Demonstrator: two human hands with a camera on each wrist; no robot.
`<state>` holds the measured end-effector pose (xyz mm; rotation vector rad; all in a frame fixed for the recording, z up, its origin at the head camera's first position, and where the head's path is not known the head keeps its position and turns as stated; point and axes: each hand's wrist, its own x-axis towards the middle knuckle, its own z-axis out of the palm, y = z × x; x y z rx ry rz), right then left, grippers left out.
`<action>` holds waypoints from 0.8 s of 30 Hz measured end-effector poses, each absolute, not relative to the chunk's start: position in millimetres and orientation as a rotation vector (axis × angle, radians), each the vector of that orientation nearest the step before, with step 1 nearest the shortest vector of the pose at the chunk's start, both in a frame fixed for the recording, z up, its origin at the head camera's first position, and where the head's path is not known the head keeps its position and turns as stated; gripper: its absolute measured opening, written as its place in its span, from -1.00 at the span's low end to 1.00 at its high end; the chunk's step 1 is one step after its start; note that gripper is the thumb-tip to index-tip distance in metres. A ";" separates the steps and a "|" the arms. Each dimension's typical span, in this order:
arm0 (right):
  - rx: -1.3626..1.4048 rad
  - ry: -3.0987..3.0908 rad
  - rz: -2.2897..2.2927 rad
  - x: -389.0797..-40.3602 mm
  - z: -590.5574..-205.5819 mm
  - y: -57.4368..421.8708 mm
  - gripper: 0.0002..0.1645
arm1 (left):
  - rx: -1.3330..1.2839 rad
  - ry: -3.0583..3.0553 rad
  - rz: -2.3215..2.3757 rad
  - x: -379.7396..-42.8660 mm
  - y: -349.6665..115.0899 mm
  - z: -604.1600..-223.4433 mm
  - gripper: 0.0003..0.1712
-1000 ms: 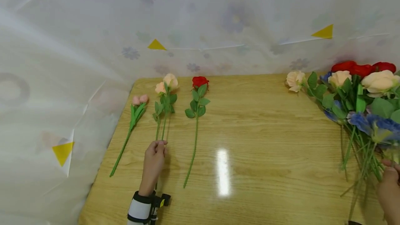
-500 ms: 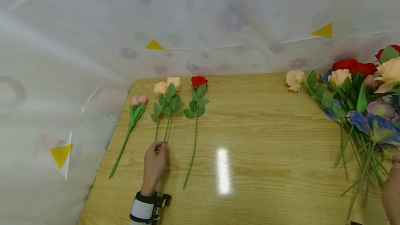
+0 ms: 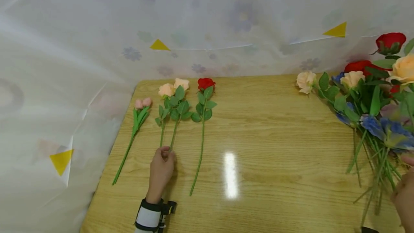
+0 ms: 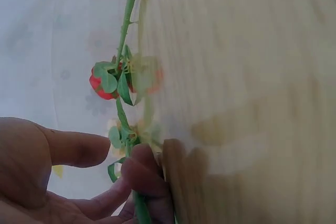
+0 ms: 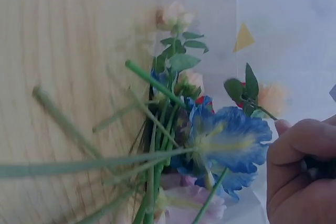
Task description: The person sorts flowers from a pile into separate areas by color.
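In the head view, two peach roses [image 3: 166, 90] lie side by side on the wooden table. My left hand [image 3: 161, 170] is at their stems, with bent fingers touching the right-hand stem [image 4: 140, 208] in the left wrist view. The thumb [image 4: 79, 148] stands apart from that stem. At the right edge, my right hand [image 3: 404, 197] has curled fingers and grips thin stems. A red rose [image 3: 390, 42] and a peach rose [image 3: 404, 68] stand raised above the pile there. The right wrist view shows the curled right hand [image 5: 304, 166] beside a stem; part of its grip is hidden.
A pink tulip stem [image 3: 138, 119] lies at the left, and a red rose [image 3: 206, 83] lies right of the peach pair. Blue irises [image 3: 394, 132] and other roses are piled at the right with crossing stems. A pale patterned curtain [image 3: 226, 21] borders the table [image 3: 265, 136].
The right peach rose beside my left hand has turned, its leaves now reaching toward the lying red rose. At the right, a red and a peach rose have risen above the pile.
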<state>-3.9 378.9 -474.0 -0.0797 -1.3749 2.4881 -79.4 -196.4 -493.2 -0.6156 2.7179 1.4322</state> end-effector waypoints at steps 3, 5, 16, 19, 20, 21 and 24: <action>0.075 -1.289 2.603 -9.8 -474.7 373.1 -0.44 | -0.595 2.741 1.413 -79.4 -195.5 -493.0 -0.61; 0.370 -1.057 2.763 -12.9 -479.4 371.7 -0.33 | -0.582 2.764 1.399 -79.8 -195.0 -492.6 -0.59; 0.575 -0.961 2.922 -19.1 -462.2 353.8 -0.26 | -0.556 2.848 1.256 -77.1 -188.3 -482.8 -0.54; 0.521 -1.231 2.739 -21.4 -455.1 341.9 -0.30 | -0.556 2.842 1.206 -75.9 -187.4 -480.1 -0.51; 0.469 -1.344 2.646 -21.2 -452.7 337.2 -0.33 | -0.555 2.844 1.186 -75.6 -187.3 -479.7 -0.50; 0.426 -1.403 2.594 -20.3 -450.8 332.9 -0.36 | -0.548 2.853 1.165 -75.3 -187.4 -479.3 -0.49; 0.279 -1.627 2.375 -18.7 -445.7 320.1 -0.48 | -0.514 2.883 1.095 -74.3 -188.8 -477.8 -0.49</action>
